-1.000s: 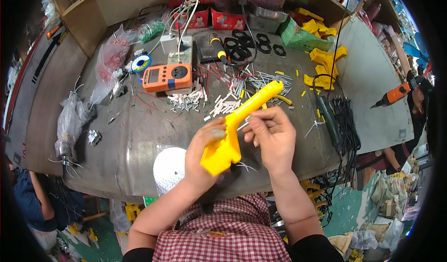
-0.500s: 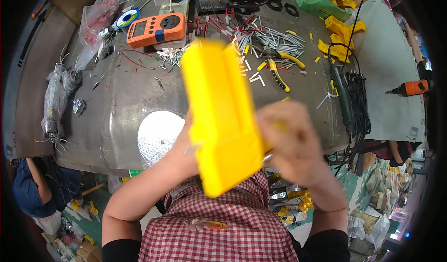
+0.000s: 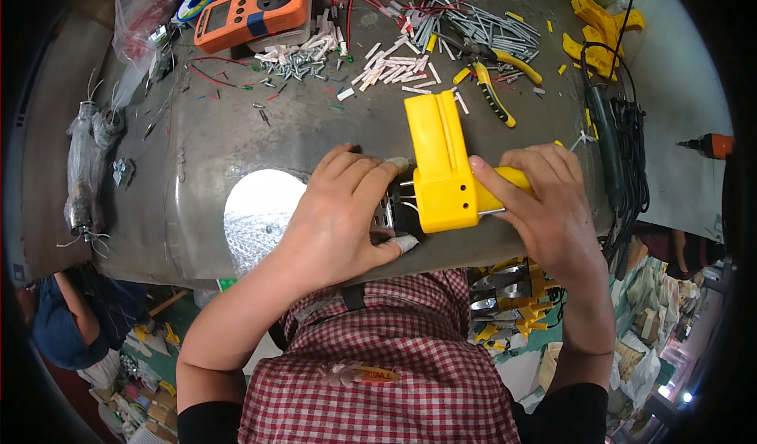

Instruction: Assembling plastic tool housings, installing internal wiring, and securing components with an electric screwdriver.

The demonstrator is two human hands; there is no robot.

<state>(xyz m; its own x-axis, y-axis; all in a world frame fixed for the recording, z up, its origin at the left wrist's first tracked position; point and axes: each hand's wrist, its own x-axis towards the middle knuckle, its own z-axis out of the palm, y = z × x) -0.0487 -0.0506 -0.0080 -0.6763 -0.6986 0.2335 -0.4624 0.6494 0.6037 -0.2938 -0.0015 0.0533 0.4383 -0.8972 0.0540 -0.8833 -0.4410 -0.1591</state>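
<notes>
Beyond the red-and-white checked cloth apron (image 3: 371, 381), the left hand (image 3: 339, 211), beside a round silvery-white pad (image 3: 256, 215), grips a black-and-silver metal part (image 3: 384, 217) between thumb and fingers. The right hand (image 3: 552, 207) has its fingers curled around the handle of a glossy yellow plastic housing (image 3: 441, 168), held over the grey table's (image 3: 213, 140) near side. Farther off are yellow-and-black-handled pliers (image 3: 494, 97), then a boxy orange meter (image 3: 252, 18).

Smooth, slightly glossy plastic on the yellow housing (image 3: 440, 164); dull, scuffed, metal-looking finish across the surface (image 3: 217, 140); bare grey metal in the rods (image 3: 495, 31); matt cloth in the checked apron (image 3: 378, 408).
</notes>
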